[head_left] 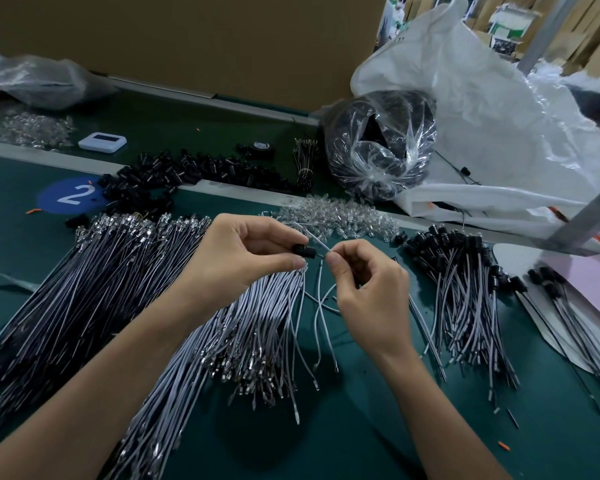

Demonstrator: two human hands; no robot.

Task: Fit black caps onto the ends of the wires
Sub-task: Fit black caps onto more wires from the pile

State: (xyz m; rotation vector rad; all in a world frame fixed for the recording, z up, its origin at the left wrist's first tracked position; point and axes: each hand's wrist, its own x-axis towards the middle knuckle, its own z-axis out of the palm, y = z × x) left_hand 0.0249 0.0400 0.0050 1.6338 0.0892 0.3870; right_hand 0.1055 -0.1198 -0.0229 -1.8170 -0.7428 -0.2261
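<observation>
Black cap point(303, 251) pinched in left hand point(246, 251); right hand point(364, 285) pinches wire point(317, 241).

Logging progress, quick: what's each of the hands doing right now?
Left hand: pinching a black cap.
Right hand: pinching a grey wire.

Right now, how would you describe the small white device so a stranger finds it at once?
Start at the brown cardboard wall behind the green table. Below it, just beyond the left end of the heap of black caps, lies the small white device. It alone is flat, white and rectangular with a small screen.
</observation>
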